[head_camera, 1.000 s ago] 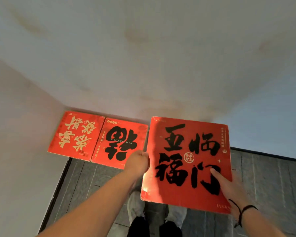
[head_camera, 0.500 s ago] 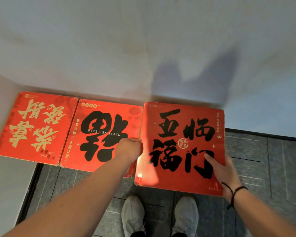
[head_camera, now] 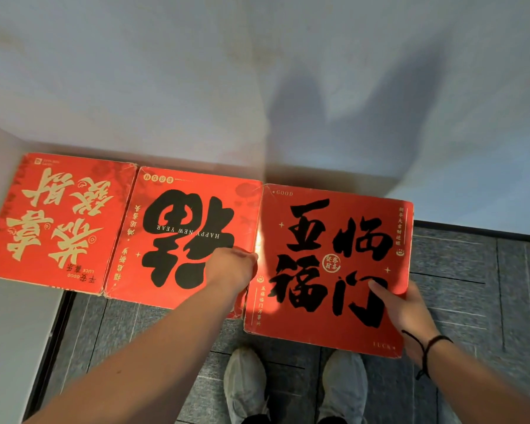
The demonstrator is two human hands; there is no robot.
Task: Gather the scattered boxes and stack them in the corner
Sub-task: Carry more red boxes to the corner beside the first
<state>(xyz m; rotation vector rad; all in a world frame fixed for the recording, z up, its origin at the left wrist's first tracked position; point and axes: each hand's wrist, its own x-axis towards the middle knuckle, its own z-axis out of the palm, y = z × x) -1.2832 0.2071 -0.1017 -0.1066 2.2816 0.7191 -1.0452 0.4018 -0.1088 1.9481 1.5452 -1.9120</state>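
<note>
Lowered and drawn in since a second ago, the third box (head_camera: 331, 267) now sits flush beside the middle box (head_camera: 181, 237), its far edge by the wall (head_camera: 196, 87). Left hand (head_camera: 231, 266) grips its near-left edge; right hand (head_camera: 401, 313) holds its right side, thumb on top. Beyond the middle box, the corner box (head_camera: 55, 221) closes the row. I judge placement nearly done, though they lie side by side, not stacked. Shoes (head_camera: 294, 384) stand on the floor (head_camera: 487, 286) below.
</note>
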